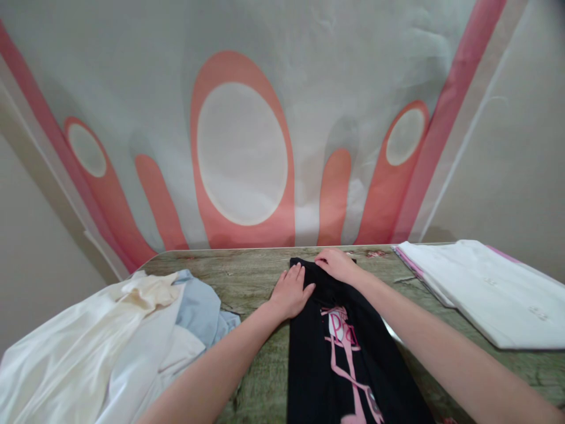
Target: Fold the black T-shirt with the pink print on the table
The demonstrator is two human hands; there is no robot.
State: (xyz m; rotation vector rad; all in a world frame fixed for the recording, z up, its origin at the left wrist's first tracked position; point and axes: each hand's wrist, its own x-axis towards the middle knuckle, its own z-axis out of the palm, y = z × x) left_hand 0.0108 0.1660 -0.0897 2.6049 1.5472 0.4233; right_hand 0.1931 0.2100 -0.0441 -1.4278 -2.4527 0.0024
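The black cloth [308, 359] lies on the worktop [253, 265], in the middle, right in front of the person. It is long and narrow, and its near end runs out of sight at the bottom. On its front is a pink picture [349, 359] with long thin legs. There are pink letters too. One is a P, but the others are hard to read.

The left hand [292, 291] lies flat on the cloth near its far left corner. It is not holding anything; its thumb points out to the right. The right hand [338, 265] is at the far edge of the cloth, with its fingers bent. I cannot tell if it pinches the cloth or just rests on it.

To the left is a messy pile [66, 347] of white and cream cloth, with a light blue cloth [198, 312] poking out on its right side. To the right is a neat, flat stack [498, 294] with white on top and some pink showing at its edges. Behind the worktop is a gray sheet [353, 53] with big red and pink shapes on it.
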